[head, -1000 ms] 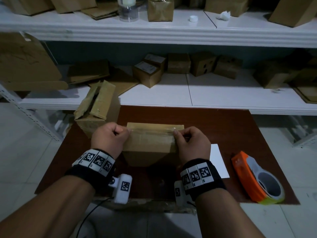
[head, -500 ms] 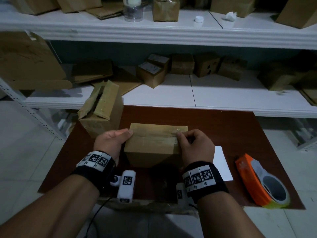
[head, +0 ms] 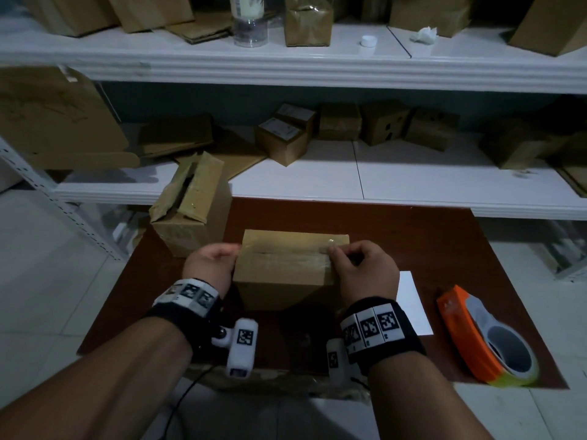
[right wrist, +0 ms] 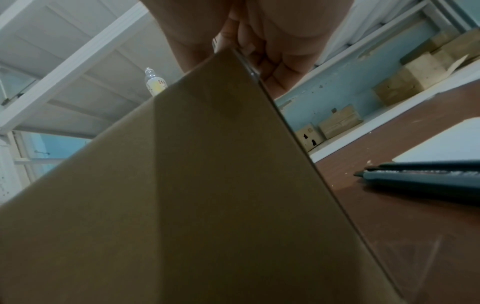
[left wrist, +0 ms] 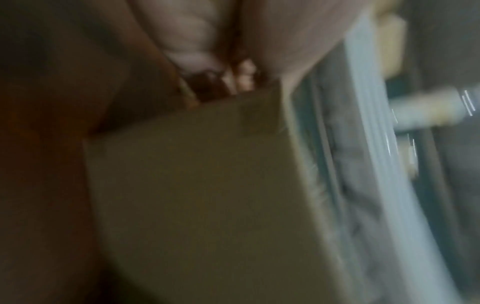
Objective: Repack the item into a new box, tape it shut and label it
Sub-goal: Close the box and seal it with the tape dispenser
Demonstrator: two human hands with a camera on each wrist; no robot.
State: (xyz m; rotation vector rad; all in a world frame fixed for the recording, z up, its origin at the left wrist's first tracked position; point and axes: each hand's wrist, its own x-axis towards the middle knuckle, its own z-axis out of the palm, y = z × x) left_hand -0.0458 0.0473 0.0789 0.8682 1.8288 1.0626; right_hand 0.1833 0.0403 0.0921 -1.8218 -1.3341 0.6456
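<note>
Pressing the tape strip (head: 293,254) flat along the top seam, the right hand (head: 363,271) has its curled fingertips on the strip's right end, while the left hand (head: 211,265) has moved off the top since a second ago and now lies with relaxed fingers against the left side of the new box (head: 286,274), which sits mid-desk (head: 428,249). Sealing looks nearly done, so labelling should follow: the white label sheet (head: 413,306) and orange tape dispenser (head: 476,338) lie just right, the old opened box (head: 190,211) behind-left, nothing blocking.
</note>
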